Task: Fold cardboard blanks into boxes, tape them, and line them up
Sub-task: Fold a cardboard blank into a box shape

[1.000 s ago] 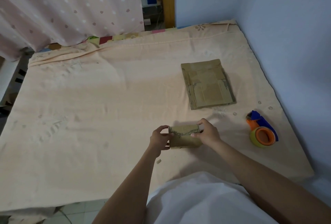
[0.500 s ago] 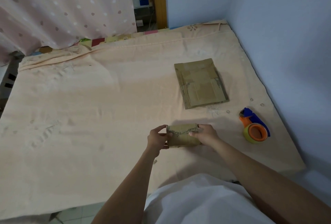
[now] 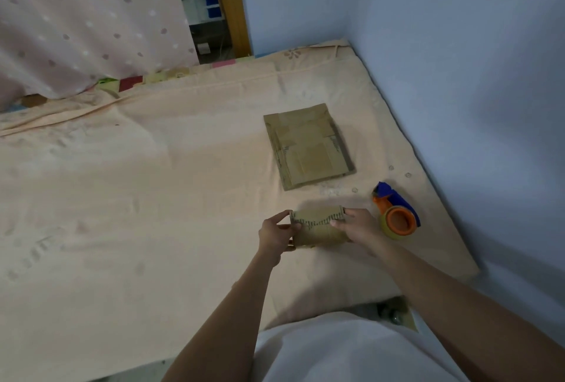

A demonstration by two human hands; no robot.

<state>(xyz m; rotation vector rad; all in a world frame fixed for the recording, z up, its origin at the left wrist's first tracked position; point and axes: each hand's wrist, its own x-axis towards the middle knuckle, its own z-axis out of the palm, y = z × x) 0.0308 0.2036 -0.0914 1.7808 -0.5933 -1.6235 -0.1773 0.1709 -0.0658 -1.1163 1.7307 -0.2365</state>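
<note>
Small cardboard box [image 3: 318,226]: on the bed [image 3: 153,198], gripped at its ends by left hand [image 3: 276,235] and right hand [image 3: 357,225]; printed markings illegible. Flat blanks [image 3: 308,146] stacked beyond. Tape dispenser [image 3: 396,213] just right.

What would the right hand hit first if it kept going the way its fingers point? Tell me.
The right hand points leftward across the small cardboard box it grips; beyond the box it would probably meet the left hand.

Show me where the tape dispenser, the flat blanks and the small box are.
tape dispenser [image 3: 397,222]: head view, orange hub.
flat blanks [image 3: 308,146]: head view, top sheet's middle.
small box [image 3: 318,229]: head view, front face between the hands.
</note>
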